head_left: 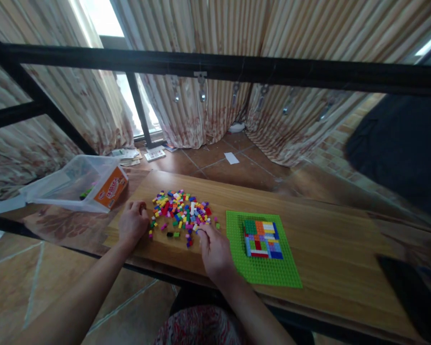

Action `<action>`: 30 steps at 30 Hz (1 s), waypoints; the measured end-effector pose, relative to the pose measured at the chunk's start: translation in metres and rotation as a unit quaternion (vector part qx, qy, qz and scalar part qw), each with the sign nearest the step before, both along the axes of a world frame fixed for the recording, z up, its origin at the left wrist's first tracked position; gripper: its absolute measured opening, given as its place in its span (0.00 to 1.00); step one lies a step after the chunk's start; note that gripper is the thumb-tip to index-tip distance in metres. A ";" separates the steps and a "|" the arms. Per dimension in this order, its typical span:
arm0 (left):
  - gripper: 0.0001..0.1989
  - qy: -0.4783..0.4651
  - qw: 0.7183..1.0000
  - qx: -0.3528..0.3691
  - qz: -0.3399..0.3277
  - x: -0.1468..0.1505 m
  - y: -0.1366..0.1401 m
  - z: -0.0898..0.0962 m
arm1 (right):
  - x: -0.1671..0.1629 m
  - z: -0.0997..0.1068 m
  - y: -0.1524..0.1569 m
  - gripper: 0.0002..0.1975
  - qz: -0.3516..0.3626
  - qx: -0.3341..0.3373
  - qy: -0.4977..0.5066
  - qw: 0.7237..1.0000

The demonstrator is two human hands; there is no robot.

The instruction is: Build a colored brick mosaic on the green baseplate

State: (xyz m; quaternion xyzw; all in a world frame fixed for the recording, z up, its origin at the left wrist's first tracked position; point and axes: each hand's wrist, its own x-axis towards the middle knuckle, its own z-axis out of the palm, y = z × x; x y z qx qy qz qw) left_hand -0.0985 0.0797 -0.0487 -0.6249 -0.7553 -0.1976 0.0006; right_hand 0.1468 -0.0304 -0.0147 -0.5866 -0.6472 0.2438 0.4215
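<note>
A loose pile of small coloured building bricks lies on the wooden board in front of me. At the pile's left edge rests my left hand, its fingers curled; what they hold, if anything, is hidden. My right hand is at the pile's near right side, thumb and fingers pinched together among the bricks. Whatever is between those fingertips is too small to make out. Just right of that hand, a green studded baseplate carries a flat block of bricks in several colours.
A clear plastic bin with an orange label stands left of the wooden board, a few bricks inside it. A dark flat object lies at the right end. Beyond are a black metal rail, curtains and papers on the tiled floor.
</note>
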 end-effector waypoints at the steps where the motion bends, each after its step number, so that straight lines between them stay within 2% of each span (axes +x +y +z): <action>1: 0.17 -0.001 1.000 -0.001 0.000 0.000 0.000 0.000 | 0.009 0.001 -0.006 0.14 -0.009 -0.021 0.056 0.998; 4: 0.17 -0.001 1.000 -0.005 -0.001 0.000 0.001 0.002 | 0.040 0.000 -0.025 0.16 -0.058 -0.087 0.185 0.977; 6: 0.16 0.001 1.000 -0.006 0.000 0.001 0.001 0.003 | 0.065 -0.005 -0.038 0.17 -0.098 -0.103 0.203 0.969; 10: 0.16 0.006 1.000 -0.006 -0.002 0.001 0.001 0.004 | 0.120 -0.012 -0.058 0.19 -0.174 -0.115 0.147 0.967; 14: 0.17 0.021 1.000 -0.005 -0.004 0.000 0.002 0.001 | 0.166 -0.010 -0.062 0.18 -0.224 -0.092 0.009 0.970; 17: 0.17 0.027 1.000 -0.010 0.000 -0.002 0.004 -0.002 | 0.184 -0.010 -0.054 0.16 -0.215 -0.045 -0.080 0.972; 22: 0.18 0.031 0.999 -0.010 -0.002 -0.003 0.005 -0.002 | 0.192 -0.017 -0.035 0.16 -0.149 0.005 -0.159 0.976; 30: 0.17 0.034 0.999 -0.004 0.000 -0.001 0.004 -0.002 | 0.196 -0.022 -0.023 0.12 -0.109 0.012 -0.184 0.977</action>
